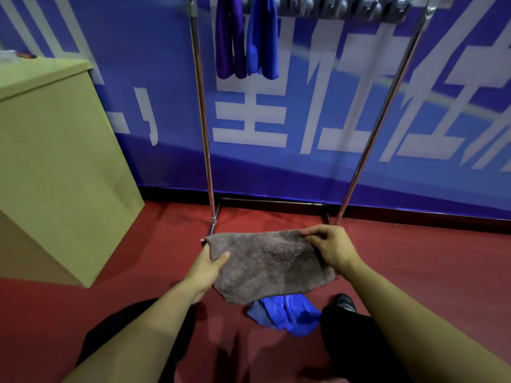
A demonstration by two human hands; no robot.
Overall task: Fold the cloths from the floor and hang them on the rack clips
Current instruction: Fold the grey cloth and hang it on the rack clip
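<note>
A grey-brown cloth (265, 265) hangs spread between both hands above the red floor. My left hand (206, 268) grips its left edge, thumb on top. My right hand (330, 248) pinches its upper right corner. Under it a blue cloth (287, 316) lies crumpled on the floor. A metal rack (203, 128) stands ahead. A purple cloth (229, 40) and a blue cloth (262, 37) hang folded from its grey clips (334, 6) at the top left; several clips to the right hold nothing.
A yellow-green cabinet (58, 161) stands at the left. A blue banner wall (304, 120) runs behind the rack. The rack's base bar (271, 201) lies on the red floor (414, 258). My dark trouser legs and a black shoe (345, 302) are below.
</note>
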